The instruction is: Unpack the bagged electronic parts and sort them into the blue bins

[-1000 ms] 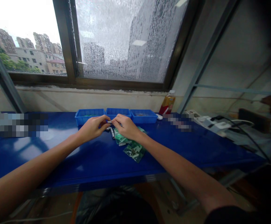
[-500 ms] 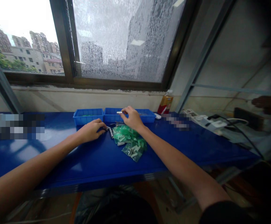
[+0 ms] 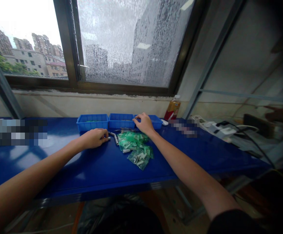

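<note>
My left hand rests on the blue table, fingers curled on a small silver cylinder by its fingertips. A few more small metal pieces lie just to its right. My right hand reaches forward over the rim between the middle blue tray and the right blue tray, fingers bent; what they hold is hidden. A heap of green plastic bags with small metal parts lies between my arms.
A third blue tray stands at the left of the row. A drink bottle stands by the wall. A white power strip and cables lie at the right, near another person's hand. A window runs behind the table.
My hands separated. The right hand carried a small white piece from the centre to the trays and lowered over them. The left hand sank onto the table beside the metal pieces.
</note>
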`<state>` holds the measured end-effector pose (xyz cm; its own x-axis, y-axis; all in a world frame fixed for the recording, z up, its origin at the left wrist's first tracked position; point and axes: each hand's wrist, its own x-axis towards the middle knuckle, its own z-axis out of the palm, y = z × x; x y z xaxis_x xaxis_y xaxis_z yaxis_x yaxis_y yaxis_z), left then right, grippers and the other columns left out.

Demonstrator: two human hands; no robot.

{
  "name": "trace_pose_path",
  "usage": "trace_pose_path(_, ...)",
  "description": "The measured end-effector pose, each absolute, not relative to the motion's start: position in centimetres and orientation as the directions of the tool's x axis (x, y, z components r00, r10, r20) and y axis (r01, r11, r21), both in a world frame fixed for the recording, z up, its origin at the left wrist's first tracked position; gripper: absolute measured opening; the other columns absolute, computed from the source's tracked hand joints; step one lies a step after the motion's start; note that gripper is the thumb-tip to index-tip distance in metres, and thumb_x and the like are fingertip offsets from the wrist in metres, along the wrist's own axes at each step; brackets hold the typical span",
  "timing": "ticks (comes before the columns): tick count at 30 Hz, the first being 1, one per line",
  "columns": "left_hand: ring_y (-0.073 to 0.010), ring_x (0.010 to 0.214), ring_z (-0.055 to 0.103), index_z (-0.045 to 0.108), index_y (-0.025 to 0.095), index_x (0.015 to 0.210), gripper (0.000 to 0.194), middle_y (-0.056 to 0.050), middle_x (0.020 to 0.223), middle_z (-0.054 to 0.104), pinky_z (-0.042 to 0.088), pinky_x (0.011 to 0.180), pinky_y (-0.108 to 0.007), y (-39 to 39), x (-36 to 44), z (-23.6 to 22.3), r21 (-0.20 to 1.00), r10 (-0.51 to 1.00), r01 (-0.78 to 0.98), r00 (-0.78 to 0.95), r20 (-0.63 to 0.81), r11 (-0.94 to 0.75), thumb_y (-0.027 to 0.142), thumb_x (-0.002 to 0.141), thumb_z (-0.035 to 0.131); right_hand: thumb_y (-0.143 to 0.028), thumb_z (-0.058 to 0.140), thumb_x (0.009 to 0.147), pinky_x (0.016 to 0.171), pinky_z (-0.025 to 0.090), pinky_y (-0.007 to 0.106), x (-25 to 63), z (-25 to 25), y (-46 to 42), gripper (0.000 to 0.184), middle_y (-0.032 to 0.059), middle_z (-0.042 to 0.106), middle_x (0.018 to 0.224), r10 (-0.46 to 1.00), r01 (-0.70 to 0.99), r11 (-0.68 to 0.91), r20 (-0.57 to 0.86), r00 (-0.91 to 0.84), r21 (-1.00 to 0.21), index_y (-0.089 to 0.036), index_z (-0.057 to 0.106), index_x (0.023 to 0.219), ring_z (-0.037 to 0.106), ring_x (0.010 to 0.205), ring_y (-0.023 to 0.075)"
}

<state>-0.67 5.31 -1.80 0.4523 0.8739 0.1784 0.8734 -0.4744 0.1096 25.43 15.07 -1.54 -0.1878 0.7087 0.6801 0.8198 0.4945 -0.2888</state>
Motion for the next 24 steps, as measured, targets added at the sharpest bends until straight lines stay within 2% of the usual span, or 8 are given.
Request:
trace_pose_path(9,-0.0233,0.086,0.061,0.059,0.017,0.088,0.028,-0.010,0.091,0.065,0.042,0.075,-0.032,5.2,-0.1,-1.6,0.121,0.874,0.869,0.463,0.150,-0.481,0.030,0.088,0.034,-0.035,0.057,0.078,0.077,0.042,0.032,25.6,-1.5,15.2,0.020,0.0067,0.056,0.082,0.709,0.812,0.502,0.679,-0.190,-0.297,-0.017,0.067,0.078,0.055,0.082,0.0201)
trace_pose_path(16,-0.0230,0.084,0.060,0.052,0.017,0.089,0.030,-0.011,0.089,0.064,0.043,0.075,-0.033,4.7,0.8,-1.9,0.154,0.866,0.862,0.442,0.235,-0.482,0.030,0.092,0.026,-0.031,0.055,0.079,0.077,0.042,0.032,24.6,-0.6,13.6,0.018,0.0052,0.057,0.080,0.645,0.749,0.580,0.743,-0.181,-0.320,-0.017,0.065,0.083,0.055,0.080,0.0185)
trace_pose_path(19,-0.0212,0.083,0.060,0.050,0.017,0.086,0.025,-0.009,0.088,0.063,0.043,0.073,-0.031,4.5,1.1,-1.8,0.170,0.853,0.851,0.443,0.274,-0.497,0.024,0.091,0.027,-0.029,0.055,0.080,0.076,0.041,0.030,23.0,0.1,11.2,0.017,0.0040,0.058,0.079,0.597,0.655,0.702,0.733,-0.325,-0.281,-0.016,0.063,0.087,0.054,0.078,0.0165)
trace_pose_path(22,-0.0203,0.080,0.060,0.049,0.018,0.081,0.024,-0.008,0.083,0.063,0.042,0.071,-0.030,4.3,1.2,-1.5,0.167,0.849,0.856,0.425,0.314,-0.489,0.024,0.091,0.027,-0.027,0.059,0.078,0.073,0.041,0.027,21.1,0.3,8.5,0.023,0.0020,0.057,0.080,0.506,0.492,0.845,0.615,-0.605,-0.210,-0.017,0.059,0.099,0.053,0.076,0.0146)
trace_pose_path(24,-0.0199,0.076,0.059,0.048,0.018,0.078,0.027,-0.007,0.080,0.062,0.041,0.069,-0.029,4.2,1.2,-1.3,0.156,0.850,0.864,0.413,0.328,-0.479,0.027,0.092,0.026,-0.025,0.060,0.077,0.072,0.040,0.027,20.0,0.2,7.2,0.022,0.0021,0.057,0.081,0.453,0.434,0.884,0.544,-0.706,-0.173,-0.017,0.058,0.097,0.053,0.077,0.0146)
